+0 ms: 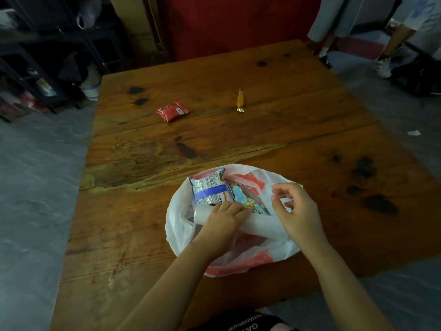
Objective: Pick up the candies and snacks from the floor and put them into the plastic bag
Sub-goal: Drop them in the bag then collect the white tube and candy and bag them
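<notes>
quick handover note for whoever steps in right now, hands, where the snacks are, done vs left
Left hand: reaching into the plastic bag, fingers curled on a white wrapped item at its mouth.
Right hand: at the bag's right rim, fingers loosely curled; grip unclear.
Done: blue-and-silver snack packet and other wrappers already in the bag.
Left: red snack packet and orange wrapped candy, both lying farther out on the wooden board.

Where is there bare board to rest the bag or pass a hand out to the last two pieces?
Bare: the wide band between the plastic bag and the red packet and orange candy; also both flanks of the bag. Crowded: the bag mouth, where the left hand and right hand work over the snacks.
</notes>
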